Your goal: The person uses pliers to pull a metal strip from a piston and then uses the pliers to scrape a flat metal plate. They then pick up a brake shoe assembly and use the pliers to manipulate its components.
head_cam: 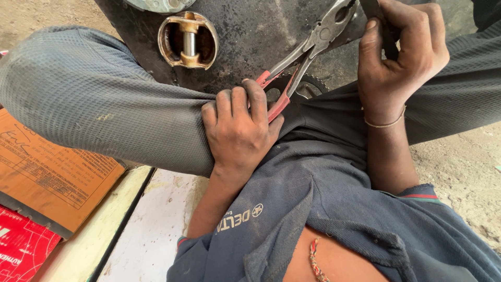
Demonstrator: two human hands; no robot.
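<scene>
Two hands work stiff steel pliers (308, 52): left hand (240, 130) fingers squeeze the red handles, right hand (399, 57) fingers pinch a dark strip (377, 10) beside the pliers' head.

My raised grey-trousered knee (88, 94) blocks the left; the dark greasy metal casing (250, 36) with its open piston bore (188, 40) walls off ahead. Bare sandy ground (459, 167) lies open at right.

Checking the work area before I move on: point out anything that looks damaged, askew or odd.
The shirt has a torn hem at the waist, baring skin. Otherwise nothing stands out: the left hand grips the red-handled pliers, and the right hand holds a dark part at their jaws.
</scene>
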